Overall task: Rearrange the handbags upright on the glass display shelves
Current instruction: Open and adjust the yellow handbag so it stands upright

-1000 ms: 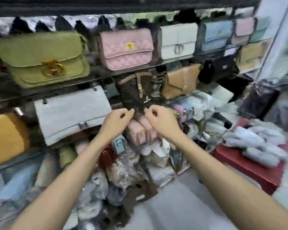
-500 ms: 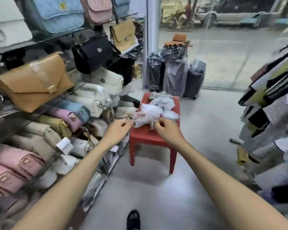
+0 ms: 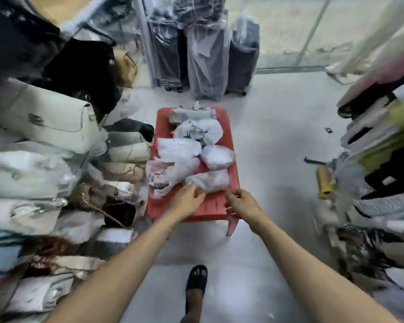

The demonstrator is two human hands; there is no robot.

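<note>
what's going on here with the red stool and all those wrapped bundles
A person is reaching with both bare hands toward a red plastic stool piled with white, plastic-wrapped bundles. The left hand is at the near edge of the closest wrapped bundle, fingers loosely curled beside it. The right hand hovers just right of it with nothing clearly held. Handbags crowd the shelves at the left, many lying flat or leaning, so the upright arranging is not done yet.
</note>
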